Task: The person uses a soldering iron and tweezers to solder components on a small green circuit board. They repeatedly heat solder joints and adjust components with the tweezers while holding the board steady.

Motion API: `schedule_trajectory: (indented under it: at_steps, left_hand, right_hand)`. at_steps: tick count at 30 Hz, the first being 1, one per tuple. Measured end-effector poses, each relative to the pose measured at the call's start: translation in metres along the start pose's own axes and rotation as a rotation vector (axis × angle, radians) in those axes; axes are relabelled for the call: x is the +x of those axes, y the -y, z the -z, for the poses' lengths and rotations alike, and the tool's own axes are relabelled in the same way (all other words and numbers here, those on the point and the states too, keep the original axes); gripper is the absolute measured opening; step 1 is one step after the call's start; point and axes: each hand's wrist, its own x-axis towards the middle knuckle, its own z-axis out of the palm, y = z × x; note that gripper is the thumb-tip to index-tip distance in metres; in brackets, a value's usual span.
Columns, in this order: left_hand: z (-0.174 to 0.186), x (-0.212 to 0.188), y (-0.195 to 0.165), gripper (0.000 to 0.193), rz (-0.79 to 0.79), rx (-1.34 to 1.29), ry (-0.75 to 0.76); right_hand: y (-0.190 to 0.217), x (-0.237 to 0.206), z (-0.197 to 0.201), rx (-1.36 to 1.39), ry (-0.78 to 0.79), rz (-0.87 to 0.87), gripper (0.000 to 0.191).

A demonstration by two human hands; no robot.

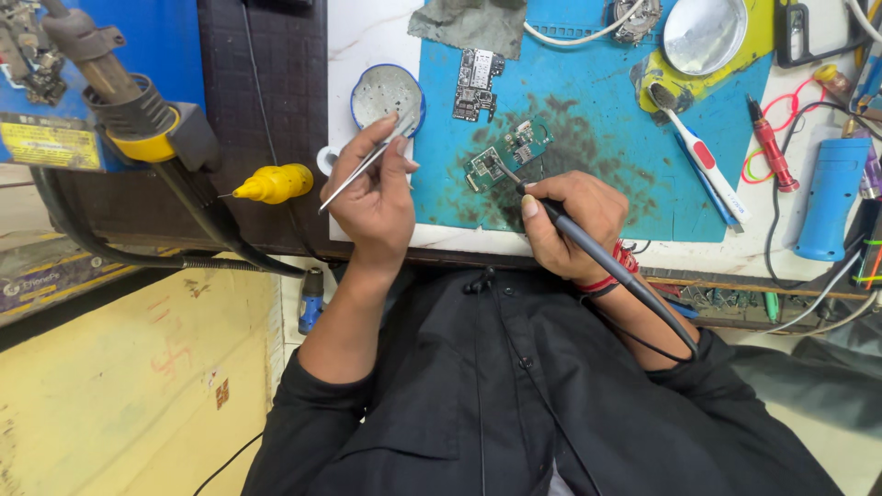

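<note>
soldering iron tip: too small to tell whether it touches the small green circuit board (508, 156).
tweezers: rear end hidden inside the left hand (375, 204).
round metal dish (704, 32): top cut off by the picture's edge, above the blue mat (588, 197).
hot-air tool (96, 69): upper end cut off at the picture's corner.
soldering iron cable: lower run hidden behind the right forearm.
</note>
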Motion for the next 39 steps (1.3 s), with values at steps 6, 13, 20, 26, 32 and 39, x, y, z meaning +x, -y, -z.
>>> schedule_trajectory:
  at_steps: [6,13,20,26,32,39]
  left_hand:
    - [-0.003,0.012,0.003,0.018,0.053,-0.010,-0.055]
    - [-0.004,0.014,0.002,0.017,0.085,0.001,-0.032]
    - [-0.004,0.013,0.009,0.012,0.004,-0.018,-0.019]
    - [-0.002,0.012,0.012,0.012,0.069,-0.108,-0.052]
    - [0.001,0.012,0.014,0.011,0.052,-0.163,-0.072]
    - [0.002,0.012,0.014,0.010,0.042,-0.179,-0.072]
  right_hand:
    - [0.000,-0.001,0.000,-0.009,-0.005,-0.014,0.008]
    - [0.001,0.000,0.000,-0.003,0.003,-0.010,0.009]
    - [0.000,0.000,0.001,0.000,0.004,-0.001,0.010]
    - [0.000,-0.001,0.000,0.005,0.002,-0.004,0.010]
    - [0.000,-0.001,0.000,-0.009,0.004,0.001,0.009]
    - [-0.001,0.000,0.000,-0.018,0.009,0.000,0.009]
